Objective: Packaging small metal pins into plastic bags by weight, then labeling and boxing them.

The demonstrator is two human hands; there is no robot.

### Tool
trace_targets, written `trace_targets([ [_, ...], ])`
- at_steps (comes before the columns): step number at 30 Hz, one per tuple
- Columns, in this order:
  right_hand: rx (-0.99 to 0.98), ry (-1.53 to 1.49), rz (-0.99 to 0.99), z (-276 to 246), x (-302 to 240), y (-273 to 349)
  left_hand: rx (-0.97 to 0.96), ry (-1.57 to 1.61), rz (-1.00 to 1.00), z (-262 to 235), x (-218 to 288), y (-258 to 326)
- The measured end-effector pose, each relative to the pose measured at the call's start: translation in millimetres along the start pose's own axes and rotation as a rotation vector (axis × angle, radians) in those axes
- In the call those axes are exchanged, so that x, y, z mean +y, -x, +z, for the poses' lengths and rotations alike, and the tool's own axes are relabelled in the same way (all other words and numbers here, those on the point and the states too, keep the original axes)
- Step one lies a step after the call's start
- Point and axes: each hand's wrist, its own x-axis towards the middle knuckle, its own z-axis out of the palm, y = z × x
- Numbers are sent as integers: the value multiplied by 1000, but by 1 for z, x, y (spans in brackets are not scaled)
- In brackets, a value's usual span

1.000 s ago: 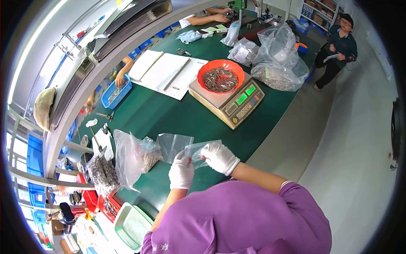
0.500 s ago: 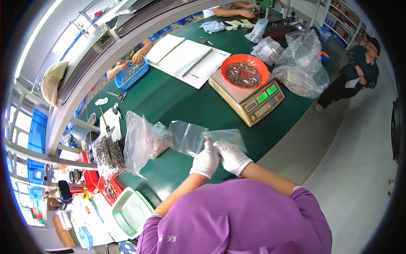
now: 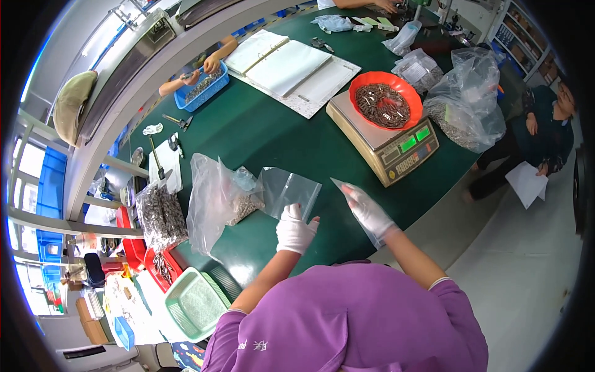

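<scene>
1. Hands that were together half a second ago have parted: the right hand [image 3: 369, 212] has moved off to the right, taking one clear bag with it.
2. That right-hand bag [image 3: 372, 238] is grasped in the gloved right hand and lies along its fingers and wrist, above the near right part of the green table [image 3: 260, 133].
3. At the left, the gloved left hand [image 3: 294, 230] has its fingers at the near edge of a flat clear bag [image 3: 291, 188]; whether they pinch it or only touch it, I cannot tell.
4. Just left of this flat bag sits a bag of small pale parts [image 3: 245, 208], beside a large cloudy bag [image 3: 207, 201].
5. Farther right, a scale [image 3: 373, 152] carries a red bowl [image 3: 406, 91] of dark metal parts [image 3: 379, 106].
6. Far left, a co-worker's hand [image 3: 212, 64] is at a blue basket [image 3: 209, 95].
</scene>
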Motion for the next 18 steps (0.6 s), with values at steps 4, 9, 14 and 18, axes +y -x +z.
trace_targets([
  [4,-204,747,-325,2,-28,14,-108,-395,15,15,-22,-19],
  [9,-582,833,-418,24,-22,12,-171,-405,25,25,-42,-23],
  [14,-769,824,-495,47,-41,-11,-222,-339,51,21,-44,-17],
  [18,-798,834,-559,54,-10,-16,-203,-247,15,23,-48,-13],
])
